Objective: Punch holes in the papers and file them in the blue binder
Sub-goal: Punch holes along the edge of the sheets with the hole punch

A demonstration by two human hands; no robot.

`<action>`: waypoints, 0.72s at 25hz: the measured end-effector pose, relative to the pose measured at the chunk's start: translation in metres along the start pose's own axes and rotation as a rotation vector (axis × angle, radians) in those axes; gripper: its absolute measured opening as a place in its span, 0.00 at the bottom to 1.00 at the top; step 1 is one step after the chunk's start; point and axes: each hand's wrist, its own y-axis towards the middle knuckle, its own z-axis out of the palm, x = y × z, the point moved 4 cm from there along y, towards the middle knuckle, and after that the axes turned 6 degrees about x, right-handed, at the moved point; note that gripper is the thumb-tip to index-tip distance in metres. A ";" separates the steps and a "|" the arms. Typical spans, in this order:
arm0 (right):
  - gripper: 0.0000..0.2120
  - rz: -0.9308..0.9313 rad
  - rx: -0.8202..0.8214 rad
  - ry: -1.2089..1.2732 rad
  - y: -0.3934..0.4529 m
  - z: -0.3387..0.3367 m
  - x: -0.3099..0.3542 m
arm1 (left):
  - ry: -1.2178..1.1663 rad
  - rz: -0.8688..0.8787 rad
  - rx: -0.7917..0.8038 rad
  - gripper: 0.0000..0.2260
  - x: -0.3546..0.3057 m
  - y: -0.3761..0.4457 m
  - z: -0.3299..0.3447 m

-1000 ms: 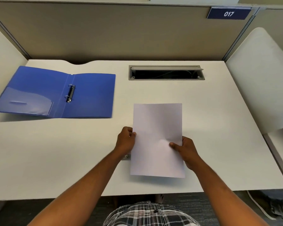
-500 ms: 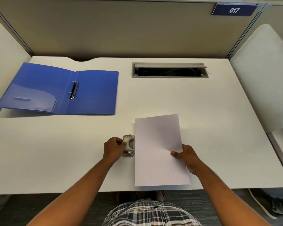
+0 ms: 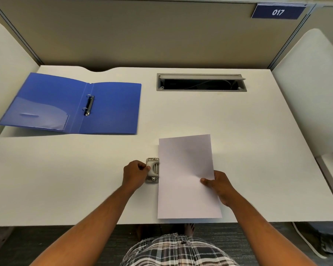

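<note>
1. Left hand [image 3: 135, 172]: fingers curled on the hole punch [image 3: 152, 170] lever, near the table [image 3: 258, 150] front edge.
2. Right hand [image 3: 219, 186]: pinches the paper [image 3: 186, 169] at its right edge; the paper's left edge meets the punch.
3. Blue binder [image 3: 112, 108]: lies open at the back-left corner, rings closed.

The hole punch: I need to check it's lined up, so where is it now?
In the head view, the hole punch sits near the desk's front edge, gripped by the left hand, against the left edge of the paper.
</note>
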 end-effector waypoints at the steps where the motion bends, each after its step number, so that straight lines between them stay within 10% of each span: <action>1: 0.14 -0.003 -0.001 -0.002 0.000 0.001 0.000 | 0.007 0.003 0.000 0.06 0.000 0.000 0.000; 18: 0.17 -0.017 -0.029 -0.038 0.015 0.024 0.008 | 0.002 0.016 -0.020 0.05 -0.002 -0.002 0.001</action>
